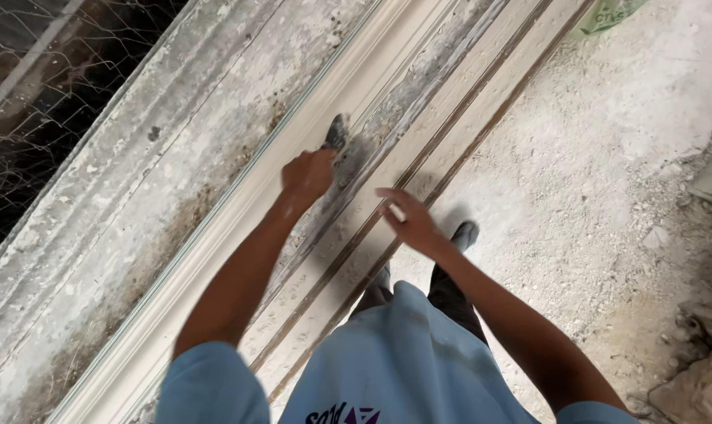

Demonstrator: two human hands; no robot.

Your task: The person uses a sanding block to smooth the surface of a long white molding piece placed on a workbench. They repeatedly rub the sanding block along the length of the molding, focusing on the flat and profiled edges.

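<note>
Our left hand is closed tight around the handle of a small dark scraper blade, pressed on the long white moulded plaster strip in the middle of the frame. Our right hand is open with fingers spread, holding nothing, just beside it; we should keep the blade flat and follow the groove.

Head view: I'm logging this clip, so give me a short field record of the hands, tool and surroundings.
left hand: left hand closed on a dark scraper, blade against the moulding
right hand: right hand open, fingers spread over the rails, holding nothing
work surface: long pale plaster moulding with grooves
floor: dusty concrete floor
other: wire mesh at upper left; rubble at lower right
</note>
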